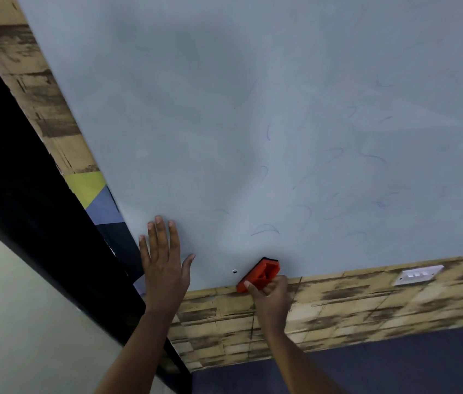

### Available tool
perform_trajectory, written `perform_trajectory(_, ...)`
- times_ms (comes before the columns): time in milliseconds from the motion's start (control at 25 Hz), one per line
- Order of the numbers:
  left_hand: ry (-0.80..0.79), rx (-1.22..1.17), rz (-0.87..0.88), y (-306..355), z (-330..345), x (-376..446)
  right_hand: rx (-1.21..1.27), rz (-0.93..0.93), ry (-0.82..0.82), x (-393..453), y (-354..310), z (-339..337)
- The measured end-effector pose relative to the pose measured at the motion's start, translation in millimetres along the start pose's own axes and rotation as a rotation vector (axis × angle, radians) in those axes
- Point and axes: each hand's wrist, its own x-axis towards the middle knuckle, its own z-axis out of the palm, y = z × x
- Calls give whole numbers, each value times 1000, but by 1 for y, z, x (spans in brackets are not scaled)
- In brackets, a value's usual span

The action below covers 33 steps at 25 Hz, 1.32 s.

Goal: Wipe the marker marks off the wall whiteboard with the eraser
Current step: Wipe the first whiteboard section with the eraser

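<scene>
— Nearest us, our left hand (165, 265) lies flat and spread on the whiteboard (196, 109), fingers straight.

— And our right hand (270, 294) pinches the red eraser (258, 275) at the board's bottom edge — light, rigid plastic we judge, best held by its raised back. Its long axis tilts up to the right.
</scene>
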Motion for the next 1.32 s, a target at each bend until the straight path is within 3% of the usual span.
perform_trajectory(120,-17,-7,5,-2,-3,-1,131,63,-4,-5,-6,7)
perform_trajectory(280,-32,-31,-10,-4,-5,-2,278,112,199,16,-34,-32)
perform_trajectory(400,-32,-71,-47,2,-7,-4,329,-24,344,39,-71,-61)
perform_trajectory(480,-17,-100,-72,8,-9,-4,314,-206,307,45,-94,-62)
perform_trajectory(560,-1,-128,-95,14,-11,-3,167,-401,230,39,-106,-48)
perform_trajectory(720,-4,-163,-132,19,-20,-2,-475,-842,104,18,-87,-18)
perform_trajectory(800,4,-186,-132,20,-25,-3,-650,-1003,39,15,-80,-18)
perform_trajectory(880,18,-204,-128,17,-30,-1,-602,-987,33,20,-88,-26)
perform_trajectory(1120,-1,-186,-108,10,-40,1,-54,-641,220,51,-153,-55)
perform_trajectory(1200,-12,-177,-106,13,-41,1,-84,-660,225,49,-150,-49)
perform_trajectory(1320,-10,-170,-122,16,-42,2,-375,-820,162,38,-105,-37)
